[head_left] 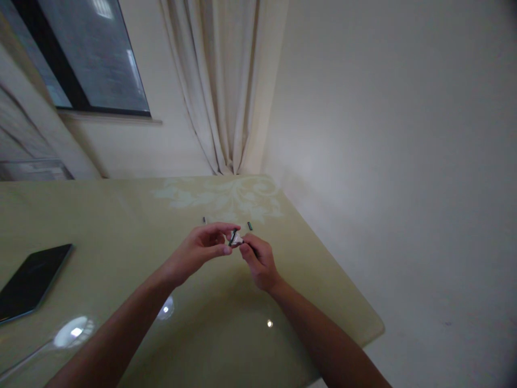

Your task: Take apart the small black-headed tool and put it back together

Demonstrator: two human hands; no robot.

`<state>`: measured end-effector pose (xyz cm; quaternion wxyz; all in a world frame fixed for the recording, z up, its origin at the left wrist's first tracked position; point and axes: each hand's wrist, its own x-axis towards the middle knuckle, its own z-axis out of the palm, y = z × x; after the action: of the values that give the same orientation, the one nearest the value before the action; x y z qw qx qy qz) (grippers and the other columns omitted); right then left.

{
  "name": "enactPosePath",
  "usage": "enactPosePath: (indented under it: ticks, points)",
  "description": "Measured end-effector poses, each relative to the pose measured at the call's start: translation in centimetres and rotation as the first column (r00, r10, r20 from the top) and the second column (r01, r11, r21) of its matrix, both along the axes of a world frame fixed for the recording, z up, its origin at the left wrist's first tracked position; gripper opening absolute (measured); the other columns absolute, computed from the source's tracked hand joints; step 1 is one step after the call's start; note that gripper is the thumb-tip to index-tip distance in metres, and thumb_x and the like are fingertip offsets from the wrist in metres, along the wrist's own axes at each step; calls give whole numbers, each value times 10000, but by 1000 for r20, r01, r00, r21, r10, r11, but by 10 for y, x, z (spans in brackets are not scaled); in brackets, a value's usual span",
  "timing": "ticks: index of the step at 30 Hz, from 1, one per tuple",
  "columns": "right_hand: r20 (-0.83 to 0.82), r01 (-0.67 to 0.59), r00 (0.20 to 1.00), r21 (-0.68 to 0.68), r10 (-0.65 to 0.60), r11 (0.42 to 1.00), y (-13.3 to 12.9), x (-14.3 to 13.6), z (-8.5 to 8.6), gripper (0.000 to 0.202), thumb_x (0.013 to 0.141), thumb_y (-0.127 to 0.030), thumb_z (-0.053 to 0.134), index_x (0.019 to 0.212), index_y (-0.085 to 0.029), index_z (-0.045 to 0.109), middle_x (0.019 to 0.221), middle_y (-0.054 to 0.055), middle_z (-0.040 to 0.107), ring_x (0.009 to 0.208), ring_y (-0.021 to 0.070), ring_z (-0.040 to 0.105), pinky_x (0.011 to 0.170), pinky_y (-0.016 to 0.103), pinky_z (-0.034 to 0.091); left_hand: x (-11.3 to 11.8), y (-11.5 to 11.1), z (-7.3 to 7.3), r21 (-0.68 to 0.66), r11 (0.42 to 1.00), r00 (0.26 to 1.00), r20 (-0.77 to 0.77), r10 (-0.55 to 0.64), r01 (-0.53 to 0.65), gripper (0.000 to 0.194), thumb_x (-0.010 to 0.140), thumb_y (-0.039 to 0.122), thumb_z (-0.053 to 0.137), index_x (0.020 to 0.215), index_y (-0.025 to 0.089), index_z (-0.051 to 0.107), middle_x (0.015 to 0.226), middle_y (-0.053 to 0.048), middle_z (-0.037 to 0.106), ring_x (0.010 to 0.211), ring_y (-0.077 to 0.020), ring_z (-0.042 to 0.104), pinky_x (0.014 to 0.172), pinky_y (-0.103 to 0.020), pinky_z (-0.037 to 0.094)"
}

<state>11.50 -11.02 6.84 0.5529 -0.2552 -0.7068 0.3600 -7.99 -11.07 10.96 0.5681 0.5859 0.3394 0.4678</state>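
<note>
Both hands meet over the table, around a small razor (237, 238) with a silvery neck and a dark crosswise head. My right hand (261, 262) is closed around its dark handle, most of which the fingers hide. From the left, my left hand (201, 247) pinches the dark head between thumb and fingertips. Beyond the hands lies a small dark oblong piece (249, 226), apart from both. Another small narrow piece (204, 220) shows just past my left fingers; its kind is too small to tell.
The glossy yellow-green table (323, 302) has a pale floral pattern at its far end. A dark tablet (34, 280) lies at the left, with a white cable (26, 358) nearer me. A wall (383, 161) runs along the right; curtains (226, 86) hang behind.
</note>
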Motion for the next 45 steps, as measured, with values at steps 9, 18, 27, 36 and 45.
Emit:
enactPosePath:
  ticks: [9,18,27,36,45]
  points:
    - [61,83,995,26,-84,996,1,1,0,376,1047,-466,539,949,-177,757,753,26,592,688,163,528,668,290,423,-2,-1,2,60,997,994,-99,55,-49,467,710,292,912,1161,221,811,839,-27,674,744,-143,562,651,-255,476]
    - [74,69,994,76,-75,995,2,2,1,319,1043,-407,565,956,-181,772,764,35,622,692,166,538,697,300,451,-4,-1,4,135,988,981,-167,99,-77,430,708,292,917,1124,226,829,791,-3,608,720,-134,519,646,-265,453]
    - [98,79,991,104,-89,991,5,4,-2,306,1042,-391,561,997,-172,769,779,50,641,697,177,552,704,308,460,-3,1,4,166,984,971,-218,97,-61,438,730,342,908,1139,214,817,784,-3,618,734,-144,554,660,-273,469]
    - [61,91,994,45,-93,995,5,4,-3,353,1037,-446,560,955,-164,757,754,27,608,672,157,526,663,287,431,-7,-1,9,257,966,939,-327,105,-19,442,810,383,846,1217,230,769,836,-9,653,706,-131,539,647,-263,469]
    - [62,109,992,49,-112,993,3,4,-4,331,1033,-427,563,923,-169,739,740,19,595,659,150,510,670,289,437,-9,-2,15,264,965,933,-347,97,-2,487,793,374,860,1250,244,755,920,-26,698,690,-126,552,666,-268,501]
